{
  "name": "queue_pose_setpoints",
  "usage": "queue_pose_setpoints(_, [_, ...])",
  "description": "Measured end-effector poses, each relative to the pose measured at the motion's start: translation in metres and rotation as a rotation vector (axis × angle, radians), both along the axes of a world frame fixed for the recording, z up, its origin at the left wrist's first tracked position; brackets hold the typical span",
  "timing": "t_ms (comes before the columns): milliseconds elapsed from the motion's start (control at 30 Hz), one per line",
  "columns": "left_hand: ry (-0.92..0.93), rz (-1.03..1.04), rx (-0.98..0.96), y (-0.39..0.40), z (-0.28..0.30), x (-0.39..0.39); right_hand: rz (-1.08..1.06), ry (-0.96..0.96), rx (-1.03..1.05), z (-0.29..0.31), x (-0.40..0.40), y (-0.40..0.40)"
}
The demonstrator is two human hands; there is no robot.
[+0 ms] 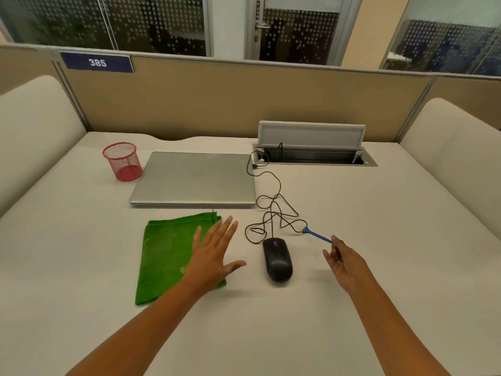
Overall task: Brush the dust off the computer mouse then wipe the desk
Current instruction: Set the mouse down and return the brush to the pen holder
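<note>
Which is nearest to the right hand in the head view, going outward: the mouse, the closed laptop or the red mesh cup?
From the right hand, which holds a blue brush:
1. Mouse, just to its left on the desk.
2. Laptop, farther back and left, lid closed.
3. Red mesh cup, far back left, beside the laptop.

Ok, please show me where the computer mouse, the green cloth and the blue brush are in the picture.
computer mouse (277, 260), head view, on the middle of its black back.
green cloth (165, 256), head view, on the bare part left of the hand.
blue brush (317, 235), head view, on the handle between head and fingers.
</note>
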State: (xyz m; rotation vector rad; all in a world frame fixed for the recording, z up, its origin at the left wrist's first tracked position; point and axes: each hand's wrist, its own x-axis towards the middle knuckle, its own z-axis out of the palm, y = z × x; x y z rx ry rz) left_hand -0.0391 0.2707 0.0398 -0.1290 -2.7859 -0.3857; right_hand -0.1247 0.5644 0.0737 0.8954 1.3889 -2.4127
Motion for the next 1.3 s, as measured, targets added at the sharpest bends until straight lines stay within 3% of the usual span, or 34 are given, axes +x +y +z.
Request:
queue_pose_setpoints(233, [-0.046,0.272,-0.057,-0.101,0.001,0.044,0.122,0.026,0.027,0.014,-0.024,-0.065])
queue_pose_setpoints(400, [-0.123,0.497,0.046,-0.143,-0.011,0.067,0.217,0.040,0.010,0.017,-0.037,-0.118])
queue_pose_setpoints(667, [-0.263,0.645,0.085,-0.188,-0.035,0.078,0.365,0.091,-0.028,0.026,-0.054,-0.214])
queue_pose_setpoints(1067, [-0.348,0.701,0.085,-0.226,-0.044,0.055,0.506,0.096,-0.008,0.042,-0.069,-0.348])
queue_pose_setpoints(1300, [-0.348,0.617,0.058,-0.241,-0.049,0.045,0.555,0.136,0.070,0.060,-0.095,-0.428])
